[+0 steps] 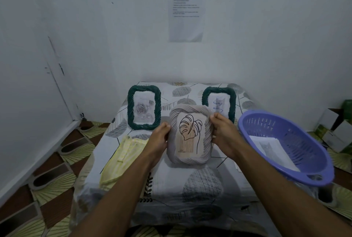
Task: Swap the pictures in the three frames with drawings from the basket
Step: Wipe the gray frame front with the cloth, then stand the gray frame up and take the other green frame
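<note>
Both hands (190, 137) covering grey frame (188, 135) edges

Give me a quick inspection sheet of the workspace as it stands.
Surface: low table under a leaf-patterned cloth.
Job's things: grey rope-textured frame with a leaf line drawing, held up; two dark green woven frames upright behind; purple plastic basket on the right, holding paper drawings.
Clutter: pale yellow cloth on the left.
Hands: left hand and right hand grip the grey frame's sides.
Cables: nothing seen.
Surroundings: white walls, printed sheet taped up, boxes on the floor to the right.
</note>
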Motion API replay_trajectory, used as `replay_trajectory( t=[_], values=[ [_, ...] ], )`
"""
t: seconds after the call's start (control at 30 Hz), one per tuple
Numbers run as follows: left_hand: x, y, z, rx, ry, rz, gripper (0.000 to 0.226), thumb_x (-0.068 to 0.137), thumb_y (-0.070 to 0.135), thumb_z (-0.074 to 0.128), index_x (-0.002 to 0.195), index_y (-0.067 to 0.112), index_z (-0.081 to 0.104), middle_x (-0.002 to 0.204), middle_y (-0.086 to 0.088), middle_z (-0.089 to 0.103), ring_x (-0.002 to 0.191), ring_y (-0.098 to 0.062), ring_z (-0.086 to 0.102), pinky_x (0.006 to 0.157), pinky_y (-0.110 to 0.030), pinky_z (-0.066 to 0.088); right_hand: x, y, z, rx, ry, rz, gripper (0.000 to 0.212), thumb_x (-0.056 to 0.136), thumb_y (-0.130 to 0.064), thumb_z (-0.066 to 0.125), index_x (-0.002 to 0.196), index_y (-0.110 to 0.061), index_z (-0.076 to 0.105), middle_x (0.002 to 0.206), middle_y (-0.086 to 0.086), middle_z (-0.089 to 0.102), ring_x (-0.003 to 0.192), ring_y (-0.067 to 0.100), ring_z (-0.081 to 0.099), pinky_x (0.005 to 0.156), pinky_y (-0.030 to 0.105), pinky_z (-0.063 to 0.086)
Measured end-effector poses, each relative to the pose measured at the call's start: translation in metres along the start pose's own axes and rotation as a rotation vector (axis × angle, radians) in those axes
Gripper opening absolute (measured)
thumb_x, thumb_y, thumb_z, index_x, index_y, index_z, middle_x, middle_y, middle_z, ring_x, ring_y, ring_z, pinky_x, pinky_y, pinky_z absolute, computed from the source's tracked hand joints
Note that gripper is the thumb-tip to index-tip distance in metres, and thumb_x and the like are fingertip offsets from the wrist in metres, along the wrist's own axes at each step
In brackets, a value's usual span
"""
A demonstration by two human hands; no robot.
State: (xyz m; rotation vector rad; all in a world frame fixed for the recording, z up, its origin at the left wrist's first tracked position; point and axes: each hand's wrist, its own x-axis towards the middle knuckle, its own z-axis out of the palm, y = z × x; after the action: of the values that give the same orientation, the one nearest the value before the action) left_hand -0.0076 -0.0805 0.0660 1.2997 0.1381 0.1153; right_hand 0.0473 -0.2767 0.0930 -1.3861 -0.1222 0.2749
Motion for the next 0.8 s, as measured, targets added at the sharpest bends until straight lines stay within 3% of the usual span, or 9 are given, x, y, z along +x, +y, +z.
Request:
replay_trajectory(
  t=[0.1,0.2,0.27,0.33,0.4,0.47,0.53,0.67,0.8],
  values=[
    [0.008,0.001,-0.003,-0.089,-0.018,0.021,0.029,0.101,0.012,0.038,0.078,0.011,0.055,0.082,-0.006,0.065,0.078,-0.015,0.061,0.079,-0.031,0.048,0.010,-0.004,0.002,0.029,-0.062,0.014,0.017,0.101,-0.026,0.041,0.105,-0.014,0.053,0.098,0.010,0.051,0.092,0.027,0.046,0.081,0.044,0.038],
    [0.014,0.002,-0.007,-0.091,-0.035,0.014,0.032,0.101,0.013,0.038,0.073,0.014,0.054,0.082,-0.006,0.063,0.080,-0.016,0.058,0.081,-0.034,0.045,0.022,-0.002,0.005,0.040,-0.053,-0.003,0.029,0.098,-0.029,0.044,0.113,-0.009,0.057,0.104,0.009,0.049,0.099,0.028,0.043,0.085,0.045,0.035],
    [0.019,0.002,-0.010,-0.032,-0.031,-0.002,0.026,0.102,0.017,0.038,0.081,0.013,0.053,0.090,-0.009,0.062,0.087,-0.018,0.058,0.085,-0.036,0.046,0.030,-0.002,0.006,0.032,-0.044,-0.031,0.028,0.098,-0.029,0.045,0.110,-0.011,0.062,0.105,0.010,0.051,0.100,0.028,0.046,0.086,0.045,0.037],
    [0.023,-0.001,-0.018,0.138,-0.014,0.037,0.025,0.103,0.022,0.036,0.089,0.013,0.056,0.098,-0.006,0.064,0.092,-0.017,0.061,0.088,-0.034,0.047,0.037,-0.007,0.007,0.017,-0.038,-0.053,0.025,0.100,-0.028,0.043,0.105,-0.013,0.062,0.102,0.011,0.056,0.096,0.027,0.051,0.086,0.045,0.041],
    [0.028,-0.010,-0.033,0.545,0.001,0.183,0.025,0.103,0.025,0.036,0.096,0.016,0.058,0.102,-0.003,0.066,0.095,-0.017,0.062,0.085,-0.033,0.048,0.048,-0.015,0.007,0.003,-0.028,-0.072,0.022,0.101,-0.027,0.040,0.095,-0.016,0.057,0.093,0.008,0.061,0.087,0.024,0.057,0.081,0.041,0.046],
    [0.034,-0.026,-0.050,1.005,0.024,0.317,0.020,0.100,0.027,0.040,0.101,0.017,0.058,0.099,-0.001,0.064,0.092,-0.019,0.059,0.079,-0.034,0.047,0.062,-0.024,0.008,-0.017,-0.012,-0.096,0.025,0.102,-0.027,0.039,0.082,-0.020,0.051,0.083,0.002,0.058,0.079,0.020,0.053,0.072,0.035,0.042],
    [0.040,-0.043,-0.065,1.238,0.052,0.377,0.022,0.098,0.029,0.044,0.108,0.016,0.059,0.103,-0.001,0.061,0.096,-0.019,0.056,0.084,-0.036,0.046,0.078,-0.030,0.011,-0.039,0.012,-0.117,0.025,0.102,-0.025,0.039,0.080,-0.021,0.050,0.080,0.000,0.057,0.077,0.017,0.051,0.067,0.032,0.038],
    [0.050,-0.066,-0.080,1.381,0.024,0.493,0.024,0.096,0.037,0.044,0.107,0.020,0.057,0.103,0.005,0.057,0.098,-0.015,0.050,0.087,-0.032,0.039,0.107,-0.034,0.022,-0.028,0.069,-0.168,0.018,0.102,-0.018,0.039,0.089,-0.016,0.051,0.083,0.000,0.063,0.074,0.012,0.060,0.061,0.026,0.047],
    [0.058,-0.071,-0.083,1.363,0.068,0.516,0.025,0.095,0.040,0.037,0.097,0.022,0.055,0.096,0.009,0.053,0.093,-0.013,0.049,0.079,-0.028,0.035,0.135,-0.027,0.029,-0.020,0.105,-0.188,0.017,0.101,-0.018,0.042,0.090,-0.015,0.055,0.089,0.006,0.066,0.086,0.023,0.063,0.078,0.039,0.051]
  ],
)
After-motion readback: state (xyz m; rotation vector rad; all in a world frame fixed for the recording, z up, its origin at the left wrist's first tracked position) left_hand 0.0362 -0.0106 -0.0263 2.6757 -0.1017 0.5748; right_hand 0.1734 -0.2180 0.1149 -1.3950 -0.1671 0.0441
